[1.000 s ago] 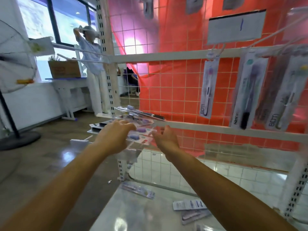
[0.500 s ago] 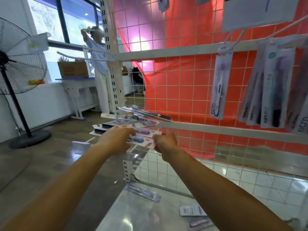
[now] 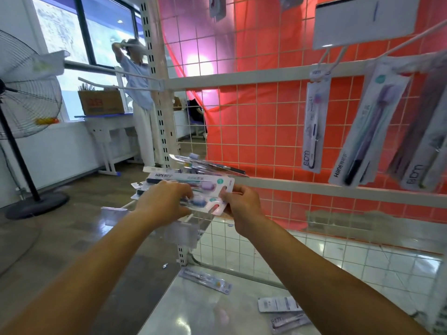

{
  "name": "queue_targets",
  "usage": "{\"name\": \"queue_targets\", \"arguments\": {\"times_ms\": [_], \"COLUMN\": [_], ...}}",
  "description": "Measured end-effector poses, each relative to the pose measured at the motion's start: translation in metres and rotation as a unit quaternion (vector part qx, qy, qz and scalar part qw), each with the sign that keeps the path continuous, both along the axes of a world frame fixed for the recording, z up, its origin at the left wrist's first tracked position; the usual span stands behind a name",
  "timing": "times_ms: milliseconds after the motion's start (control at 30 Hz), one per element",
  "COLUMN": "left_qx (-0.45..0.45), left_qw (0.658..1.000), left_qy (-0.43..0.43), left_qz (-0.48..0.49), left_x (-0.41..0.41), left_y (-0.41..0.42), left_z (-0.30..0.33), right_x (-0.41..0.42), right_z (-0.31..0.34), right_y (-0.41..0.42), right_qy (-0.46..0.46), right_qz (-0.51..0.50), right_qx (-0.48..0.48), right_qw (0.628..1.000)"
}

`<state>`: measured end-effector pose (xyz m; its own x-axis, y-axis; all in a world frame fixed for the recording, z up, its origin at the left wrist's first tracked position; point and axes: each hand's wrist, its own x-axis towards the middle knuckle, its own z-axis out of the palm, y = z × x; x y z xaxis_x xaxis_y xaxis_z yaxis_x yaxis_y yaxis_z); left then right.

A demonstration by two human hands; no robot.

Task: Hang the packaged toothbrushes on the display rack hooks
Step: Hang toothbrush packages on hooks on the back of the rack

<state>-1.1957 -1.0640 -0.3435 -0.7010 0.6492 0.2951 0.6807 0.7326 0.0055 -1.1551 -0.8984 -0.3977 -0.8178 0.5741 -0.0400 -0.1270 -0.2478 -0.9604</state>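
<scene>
— Hands first: left hand (image 3: 164, 201) at centre frame, fingers curled down over a stack of packaged toothbrushes (image 3: 193, 183), clamping it from above. Right hand (image 3: 242, 201) just right of it, thumb and fingers pinching the stack's near right corner.

— And the stack itself?

— Held flat and roughly level at centre frame, in front of the lower white crossbar (image 3: 338, 189) of the display rack (image 3: 242, 78). Top pack printed "Hane", purple brush head visible through the blister. More packs fanned out behind and above, upper ones blurred.

— Anything already hung?

— Right side of frame: one "bdm" pack (image 3: 314, 122) hanging upright from a hook (image 3: 324, 61) off the upper crossbar; further right, several tilted packs (image 3: 370, 131) overlapping one another. White sign card (image 3: 362, 20) at upper right.

— Lower frame?

— Loose packs on the glossy shelf surface (image 3: 193, 310): one (image 3: 205, 280) near the bottom centre, two more (image 3: 283, 310) at lower right, overlapping.

— Background?

— Standing fan (image 3: 26, 97) at left edge; cardboard box (image 3: 101, 101) on a white table under the window; another person (image 3: 137, 93) standing beside it, arms raised.
</scene>
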Motion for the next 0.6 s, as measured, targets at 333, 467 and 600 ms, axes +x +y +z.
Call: {"name": "queue_targets", "arguments": {"times_ms": [333,467,600], "left_qx": [0.147,0.174,0.136], "left_qw": [0.988,0.979,0.983], "left_qy": [0.017,0.059,0.041], "left_qz": [-0.052,-0.091,-0.114], "left_x": [0.016,0.024,0.030], "left_y": [-0.009,-0.005,0.004], "left_z": [0.015,0.024,0.034], "right_x": [0.036,0.058,0.086], "right_z": [0.033,0.048,0.069], "right_y": [0.006,0.016,0.029], "right_qy": [0.054,0.063,0.077], "right_qz": [-0.065,-0.056,-0.033], "right_qx": [0.093,0.146,0.185], "right_qw": [0.992,0.986,0.979]}}
